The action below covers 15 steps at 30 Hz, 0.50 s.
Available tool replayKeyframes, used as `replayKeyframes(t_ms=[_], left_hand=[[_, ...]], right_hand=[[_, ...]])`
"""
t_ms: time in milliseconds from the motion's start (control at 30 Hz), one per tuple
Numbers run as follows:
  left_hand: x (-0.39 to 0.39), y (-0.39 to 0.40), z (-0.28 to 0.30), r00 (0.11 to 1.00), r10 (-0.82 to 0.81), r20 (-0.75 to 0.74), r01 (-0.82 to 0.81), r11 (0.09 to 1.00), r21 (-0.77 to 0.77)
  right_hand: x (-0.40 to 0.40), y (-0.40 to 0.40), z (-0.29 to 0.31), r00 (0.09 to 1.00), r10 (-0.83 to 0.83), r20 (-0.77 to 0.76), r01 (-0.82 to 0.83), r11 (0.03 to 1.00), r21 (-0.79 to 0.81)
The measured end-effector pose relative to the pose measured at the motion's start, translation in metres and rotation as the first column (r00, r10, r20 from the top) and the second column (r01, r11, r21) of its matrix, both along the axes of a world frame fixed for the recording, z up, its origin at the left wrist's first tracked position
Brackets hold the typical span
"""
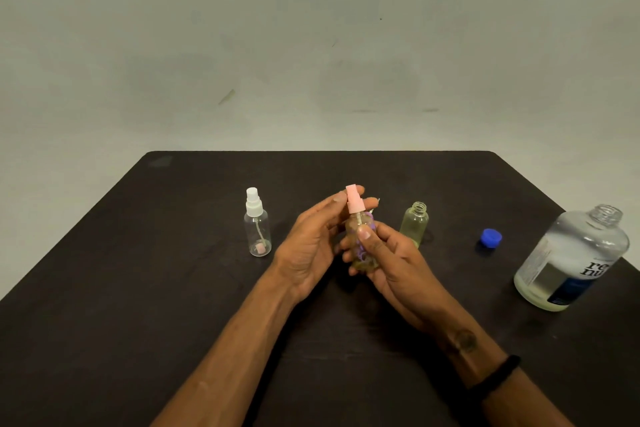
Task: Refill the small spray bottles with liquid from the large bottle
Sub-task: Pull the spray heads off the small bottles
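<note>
Pink-capped spray bottle (360, 239) within both grips

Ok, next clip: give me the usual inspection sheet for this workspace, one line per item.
Surface: dark table, matte, no spills visible.
Job's things: large bottle at right, uncapped, partly filled with clear liquid; its blue cap lies beside it. White-topped spray bottle upright at left, looks nearly empty. Open small bottle upright, no sprayer, yellowish. Pink-topped spray bottle held above the table.
Clutter: nothing seen.
Hands: right hand grips the pink-topped bottle's body; left hand has its fingers at the pink sprayer.
Cables: nothing seen.
Surroundings: plain grey wall, a few scuffs; black wristband on the right wrist.
</note>
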<state>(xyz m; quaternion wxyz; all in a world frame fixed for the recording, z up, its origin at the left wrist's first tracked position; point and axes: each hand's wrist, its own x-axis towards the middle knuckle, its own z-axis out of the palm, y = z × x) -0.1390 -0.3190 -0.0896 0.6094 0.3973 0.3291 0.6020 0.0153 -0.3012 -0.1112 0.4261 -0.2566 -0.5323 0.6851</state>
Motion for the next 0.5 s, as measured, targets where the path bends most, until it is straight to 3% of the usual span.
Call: replayKeyframes(t_ms=[300, 500], left_hand=[[-0.0011, 0.0018, -0.0025, 0.995, 0.101, -0.025, -0.102, 0.995, -0.011], [0.0004, 0.0011, -0.0008, 0.994, 0.112, -0.004, -0.112, 0.994, -0.007]], right_hand=[[0.0006, 0.0, 0.0001, 0.999, -0.027, 0.047, 0.025, 0.999, 0.042], [0.003, -0.0009, -0.0012, 0.983, -0.099, 0.154, 0.073, 0.983, 0.166]])
